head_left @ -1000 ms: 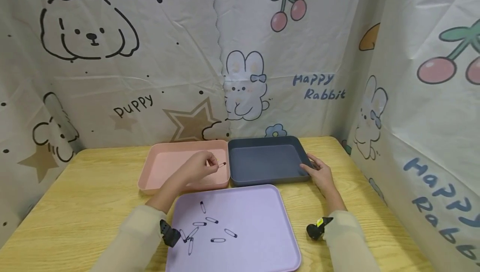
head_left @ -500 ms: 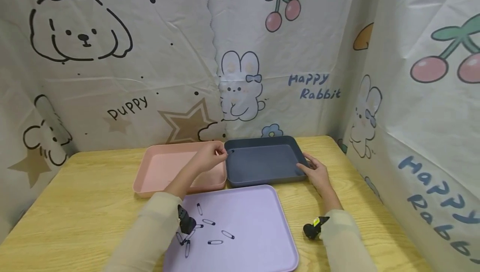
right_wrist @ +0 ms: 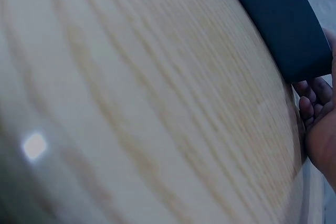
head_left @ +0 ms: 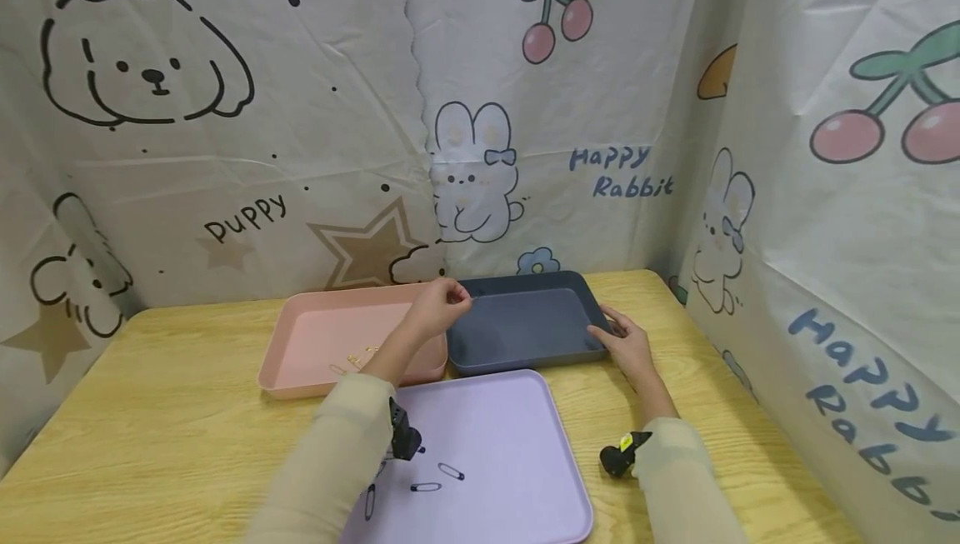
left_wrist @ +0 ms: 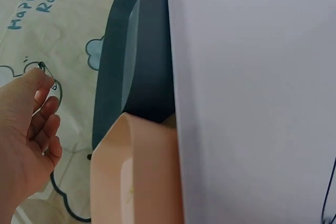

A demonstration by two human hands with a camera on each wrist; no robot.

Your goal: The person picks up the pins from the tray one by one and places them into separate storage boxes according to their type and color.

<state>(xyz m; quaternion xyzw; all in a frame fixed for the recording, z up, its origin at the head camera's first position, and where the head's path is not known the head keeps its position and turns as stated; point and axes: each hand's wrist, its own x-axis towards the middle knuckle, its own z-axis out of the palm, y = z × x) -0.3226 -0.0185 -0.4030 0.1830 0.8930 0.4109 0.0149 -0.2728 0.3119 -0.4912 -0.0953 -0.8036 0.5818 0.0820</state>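
Pinched between the thumb and fingertips of my left hand (head_left: 435, 308) is a black safety pin (left_wrist: 48, 73), plain in the left wrist view. That hand is raised over the place where the pink tray (head_left: 315, 319) meets the dark blue-grey tray (head_left: 532, 323). My right hand (head_left: 628, 348) grips the dark tray's right side, thumb at the rim and fingers around the outside. Several gold pins (head_left: 362, 356) lie in the pink tray. On the lilac tray (head_left: 510, 444) in front are black safety pins (head_left: 426, 487), some hidden by my left sleeve.
All three trays stand close together on a wooden table (head_left: 180, 411). A printed cloth (head_left: 337, 111) hangs behind and along the sides. My left forearm crosses the lilac and pink trays. A small black camera (head_left: 619, 459) sits at the right wrist.
My left hand has carried the safety pin rightward and up, from over the pink tray to the dark tray's left edge. The gold pins have come into sight. My right hand keeps its hold.
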